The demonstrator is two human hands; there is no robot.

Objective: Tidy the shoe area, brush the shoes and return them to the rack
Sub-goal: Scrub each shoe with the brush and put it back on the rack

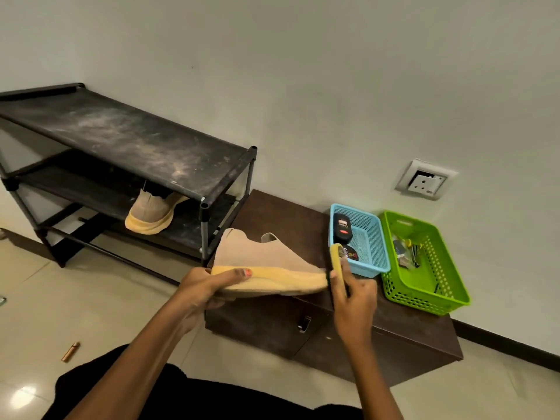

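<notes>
Seemingly midway. Right of dusty black fabric rack (121, 137): beige knit yellow-soled shoe (266, 265) gripped in left hand (206, 287), yellow oblong brush (337, 260) clutched in right hand (353, 301) at toe. Matching shoe (150, 212) already shelved inside rack; return pending.

The rack (121, 137) stood left against the wall, a shelved shoe (150, 213) on its middle tier. Just right of it sat a low cabinet (272, 213), with the left basket (374, 237) and right basket (424, 301) side by side on top. Before them, the left hand (203, 287) held the held shoe (266, 262) over the cabinet, and the right hand (354, 298) held the brush (336, 259) at its toe.
</notes>
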